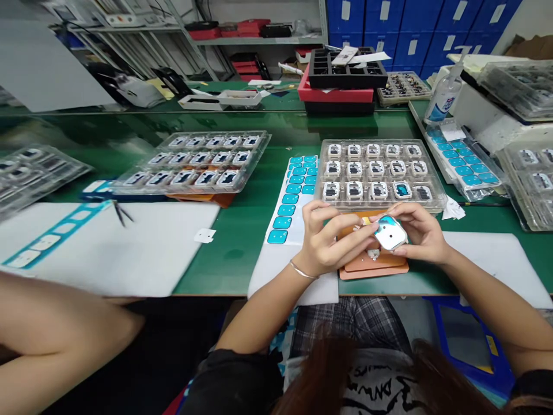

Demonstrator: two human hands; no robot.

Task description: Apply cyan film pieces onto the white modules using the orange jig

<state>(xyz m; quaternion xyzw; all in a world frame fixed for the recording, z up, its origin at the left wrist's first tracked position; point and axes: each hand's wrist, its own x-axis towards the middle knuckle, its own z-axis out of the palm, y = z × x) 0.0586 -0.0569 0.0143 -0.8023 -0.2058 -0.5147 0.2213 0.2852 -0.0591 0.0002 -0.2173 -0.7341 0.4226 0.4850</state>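
white-faced case (392,231); turquoise stickers (283,223); green table (228,259)

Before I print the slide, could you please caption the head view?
Right hand holding a white squarish part, left hand at its edge.

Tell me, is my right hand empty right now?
No, the right hand holds a squarish white piece with dark dots on its face.

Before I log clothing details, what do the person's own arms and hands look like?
The left hand is ungloved, with a thin silvery bangle at its wrist and a black sleeve higher up; the right hand is also ungloved.
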